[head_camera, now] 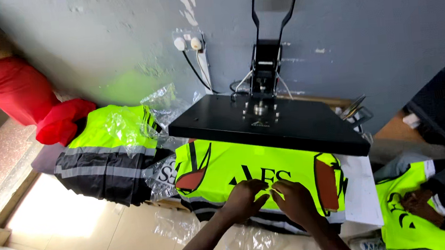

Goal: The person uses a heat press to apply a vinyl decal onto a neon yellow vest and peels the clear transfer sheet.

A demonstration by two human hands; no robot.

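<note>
From above the worker's shoulders, both bare hands are down on a neon yellow safety vest (247,165) spread flat over the lower bed of a heat press, whose black upper plate (265,124) stands raised and tilted just behind the garment. The left hand (245,198) rests with its fingers curled loosely onto the fabric at the lower edge of the black lettering; it presses rather than closes, and I cannot tell whether it has anything pinched beneath. The right hand (295,200) sits just beside it, touching or nearly touching it, with thumb and forefinger drawn together on what looks like a thin clear film or a letter edge on the vest; the bit itself is too small to make out. The vest shows a reddish patch at each side and dark bands with grey stripes along its bottom hem, which hangs over the front of the press. To the left lies a stack of folded vests (109,153) in the same yellow and black, partly wrapped in crumpled clear plastic (164,106). More clear plastic lies on the pale tiled floor (76,229) below the hands. Behind the press, cables run up the grey wall to a wall socket (189,42). At the far right, another person's hand (417,202) rests on a second yellow vest (410,216). At the upper left stands someone in red clothing (15,87).
</note>
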